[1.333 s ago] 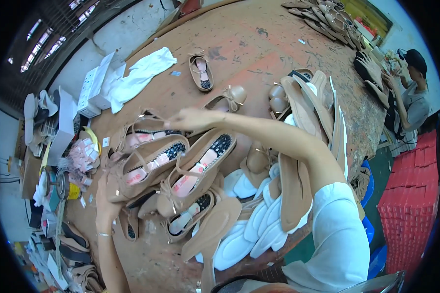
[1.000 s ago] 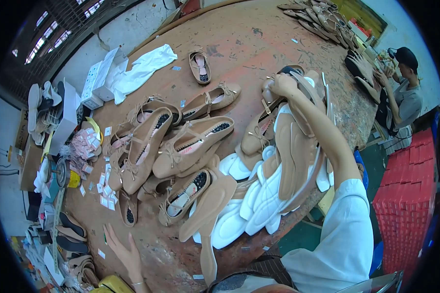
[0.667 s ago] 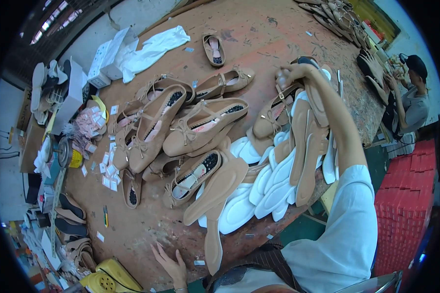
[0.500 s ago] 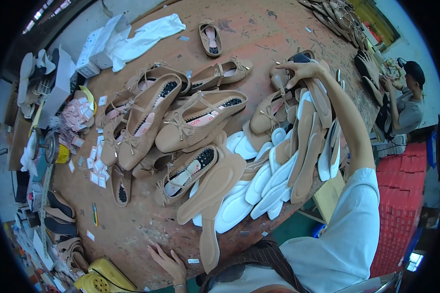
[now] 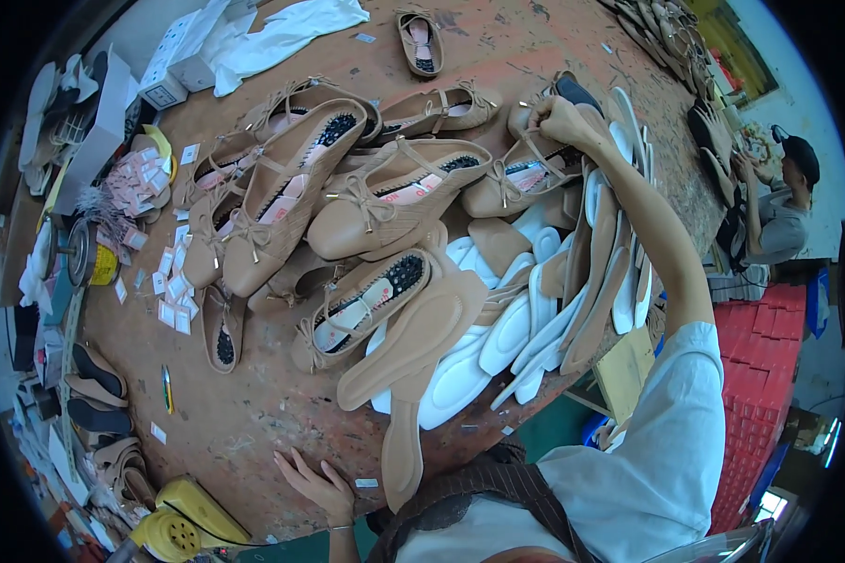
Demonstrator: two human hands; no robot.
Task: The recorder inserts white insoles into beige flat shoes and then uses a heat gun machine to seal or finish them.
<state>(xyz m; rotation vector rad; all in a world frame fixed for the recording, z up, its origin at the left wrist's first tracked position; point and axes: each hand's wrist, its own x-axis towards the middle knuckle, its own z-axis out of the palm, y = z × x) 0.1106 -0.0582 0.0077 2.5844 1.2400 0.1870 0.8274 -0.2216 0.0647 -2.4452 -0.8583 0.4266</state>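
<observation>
My right hand (image 5: 560,124) reaches to the far right of the pile, fingers closed at the strap of a tan shoe with a bow (image 5: 512,186). A dark-soled shoe (image 5: 577,91) lies just beyond that hand. On the near part of the table my left hand (image 5: 319,483) rests with fingers spread, holding nothing. Between the hands are several tan bow shoes, among them a large one in the middle (image 5: 357,230). Tan insoles (image 5: 408,352) and white insoles (image 5: 455,385) are heaped at the table's near right edge, partly under the shoes.
A single shoe (image 5: 421,47) stands at the back. White boxes (image 5: 174,70) and a white cloth (image 5: 291,38) are back left. Small white tags (image 5: 174,281), a cutter (image 5: 168,389) and a yellow tool (image 5: 192,516) lie left. A co-worker (image 5: 784,202) sits right, near red boxes (image 5: 760,375).
My right hand's fingers have closed at the shoe strap, and that shoe has shifted slightly away from me. My left hand stays on the table. The whole view has shifted a little.
</observation>
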